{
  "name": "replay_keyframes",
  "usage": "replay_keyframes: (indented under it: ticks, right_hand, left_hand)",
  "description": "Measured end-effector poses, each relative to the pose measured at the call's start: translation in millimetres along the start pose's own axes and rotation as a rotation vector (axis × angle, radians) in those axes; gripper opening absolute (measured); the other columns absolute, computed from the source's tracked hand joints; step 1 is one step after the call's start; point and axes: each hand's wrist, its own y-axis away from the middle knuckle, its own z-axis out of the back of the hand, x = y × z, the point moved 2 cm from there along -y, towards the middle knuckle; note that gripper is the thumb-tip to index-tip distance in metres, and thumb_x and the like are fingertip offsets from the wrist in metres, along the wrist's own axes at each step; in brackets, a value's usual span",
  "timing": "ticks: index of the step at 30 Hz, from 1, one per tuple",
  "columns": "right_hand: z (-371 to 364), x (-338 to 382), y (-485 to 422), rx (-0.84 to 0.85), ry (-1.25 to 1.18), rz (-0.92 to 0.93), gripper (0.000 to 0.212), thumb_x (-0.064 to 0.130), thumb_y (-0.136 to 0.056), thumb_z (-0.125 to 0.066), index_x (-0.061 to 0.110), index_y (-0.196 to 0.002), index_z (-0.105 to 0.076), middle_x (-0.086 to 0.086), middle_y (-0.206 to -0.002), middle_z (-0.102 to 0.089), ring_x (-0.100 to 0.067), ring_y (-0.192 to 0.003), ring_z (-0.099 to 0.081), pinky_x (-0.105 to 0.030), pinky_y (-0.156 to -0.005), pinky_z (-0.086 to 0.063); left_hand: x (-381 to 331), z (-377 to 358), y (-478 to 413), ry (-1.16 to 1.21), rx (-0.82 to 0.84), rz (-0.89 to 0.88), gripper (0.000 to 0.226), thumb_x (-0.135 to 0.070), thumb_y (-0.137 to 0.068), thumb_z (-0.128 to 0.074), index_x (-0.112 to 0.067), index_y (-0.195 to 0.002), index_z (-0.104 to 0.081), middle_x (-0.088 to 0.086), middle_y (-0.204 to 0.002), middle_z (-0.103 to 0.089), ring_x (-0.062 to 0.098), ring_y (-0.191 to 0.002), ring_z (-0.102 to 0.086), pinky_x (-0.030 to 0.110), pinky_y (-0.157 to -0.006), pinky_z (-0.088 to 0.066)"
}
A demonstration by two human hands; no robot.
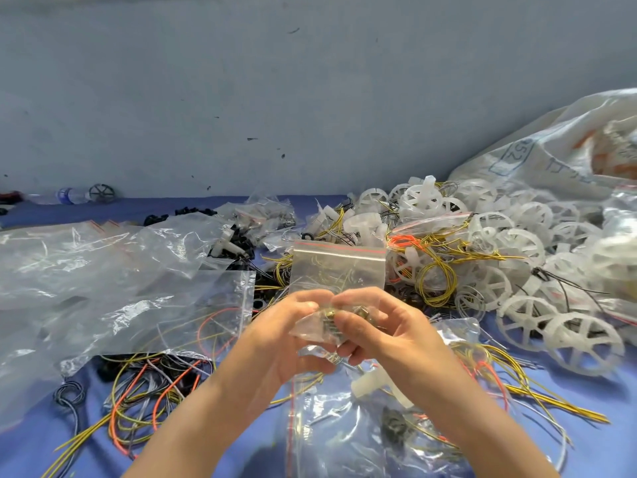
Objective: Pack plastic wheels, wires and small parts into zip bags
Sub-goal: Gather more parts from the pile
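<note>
Both my hands hold a small clear zip bag (336, 267) with a red strip along its top, upright over the blue table (586, 401). My left hand (286, 336) grips its lower left part. My right hand (375, 329) pinches the lower right, fingertips pressing small brassy metal parts (331, 317) through the plastic. White plastic wheels (537, 270) lie piled to the right. Yellow, orange and grey wires (144, 388) sprawl at lower left. Another filled zip bag (344, 426) lies under my wrists.
Loose clear zip bags (103, 281) cover the left of the table. A big white sack (568, 146) slumps at the right rear. Black small parts (238, 243) sit mid-table. A water bottle (69, 195) lies by the pale wall.
</note>
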Motion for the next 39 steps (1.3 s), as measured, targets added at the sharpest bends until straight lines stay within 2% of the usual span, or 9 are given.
replay_keyframes:
  ticks: [7, 12, 17, 21, 24, 26, 30, 34, 39]
  right_hand:
    - [1.7, -0.2, 1.1, -0.037, 0.083, -0.006, 0.012, 0.031, -0.082, -0.072, 0.025, -0.092, -0.072, -0.005, -0.069, -0.069, -0.016, -0.062, -0.066, -0.02, -0.055, -0.047]
    - [2.8, 2.1, 1.7, -0.1, 0.073, 0.008, 0.01, 0.029, -0.086, -0.071, 0.019, -0.088, -0.068, -0.004, -0.064, -0.067, -0.02, -0.053, -0.064, -0.023, -0.048, -0.048]
    - [4.5, 4.6, 2.6, -0.107, 0.051, 0.016, 0.019, 0.037, -0.081, -0.069, 0.018, -0.084, -0.071, 0.0, -0.061, -0.063, -0.02, -0.05, -0.062, -0.024, -0.044, -0.047]
    - [6.4, 5.3, 2.4, -0.028, 0.076, 0.066, 0.027, 0.029, -0.079, -0.072, 0.014, -0.102, -0.068, 0.002, -0.084, -0.071, -0.013, -0.067, -0.065, -0.021, -0.059, -0.051]
    - [8.6, 7.9, 2.6, 0.083, 0.084, 0.102, 0.039, 0.018, -0.081, -0.076, 0.016, -0.118, -0.062, -0.002, -0.107, -0.072, -0.018, -0.093, -0.068, -0.031, -0.085, -0.057]
    - [9.7, 8.6, 3.3, 0.098, 0.077, 0.132, 0.041, 0.015, -0.082, -0.076, 0.02, -0.12, -0.061, -0.004, -0.109, -0.072, -0.019, -0.1, -0.068, -0.033, -0.089, -0.056]
    - [10.3, 8.1, 3.2, 0.008, 0.111, 0.157, 0.027, 0.027, -0.081, -0.075, 0.029, -0.107, -0.068, -0.012, -0.09, -0.072, -0.019, -0.082, -0.066, -0.035, -0.073, -0.053]
    - [16.4, 7.2, 4.3, -0.091, 0.238, 0.141, 0.019, 0.043, -0.083, -0.072, 0.034, -0.1, -0.069, 0.001, -0.087, -0.075, -0.013, -0.076, -0.071, -0.024, -0.065, -0.054]
    - [17.2, 4.9, 5.2, -0.139, 0.226, 0.085, 0.021, 0.047, -0.082, -0.072, 0.032, -0.098, -0.071, -0.003, -0.079, -0.075, -0.015, -0.064, -0.07, -0.026, -0.057, -0.053]
  left_hand:
    - [0.3, 1.4, 0.0, -0.167, -0.1, -0.142, 0.028, -0.021, -0.082, -0.053, -0.016, -0.099, -0.075, 0.011, -0.103, -0.072, 0.025, -0.088, -0.067, 0.033, -0.067, -0.056]
    - [-10.7, -5.9, 1.9, -0.207, -0.046, -0.125, 0.029, -0.041, -0.077, -0.066, -0.022, -0.096, -0.074, 0.008, -0.101, -0.071, 0.022, -0.089, -0.068, 0.031, -0.06, -0.054]
    - [-8.4, -11.3, 2.8, -0.256, -0.139, -0.173, 0.009, -0.015, -0.088, -0.064, -0.014, -0.09, -0.073, 0.012, -0.092, -0.072, 0.021, -0.077, -0.067, 0.023, -0.06, -0.052]
    - [-5.8, -18.6, 1.7, -0.11, -0.18, -0.109, 0.016, 0.0, -0.091, -0.056, -0.008, -0.09, -0.07, 0.011, -0.088, -0.073, 0.017, -0.069, -0.069, 0.023, -0.058, -0.055]
    - [-8.7, -19.5, 0.8, 0.064, -0.19, -0.09, 0.02, 0.004, -0.091, -0.054, -0.006, -0.085, -0.07, 0.009, -0.076, -0.071, 0.015, -0.059, -0.067, 0.023, -0.055, -0.056]
    - [-9.6, -19.0, 0.2, 0.124, -0.187, -0.072, 0.016, 0.005, -0.092, -0.05, 0.001, -0.092, -0.066, 0.011, -0.074, -0.07, 0.015, -0.058, -0.068, 0.022, -0.054, -0.056]
    - [-9.7, -15.7, -0.9, -0.042, -0.147, -0.077, 0.016, -0.01, -0.084, -0.059, -0.007, -0.093, -0.072, 0.015, -0.084, -0.07, 0.017, -0.069, -0.067, 0.028, -0.057, -0.055]
    - [-10.4, -17.3, -0.8, -0.257, -0.046, -0.099, 0.048, -0.039, -0.082, -0.063, -0.005, -0.115, -0.063, 0.012, -0.108, -0.071, 0.025, -0.1, -0.068, 0.034, -0.068, -0.053]
    - [-12.2, -23.2, 3.1, -0.344, -0.006, -0.153, 0.051, -0.042, -0.077, -0.071, -0.023, -0.123, -0.059, 0.002, -0.116, -0.07, 0.023, -0.1, -0.069, 0.034, -0.067, -0.057]
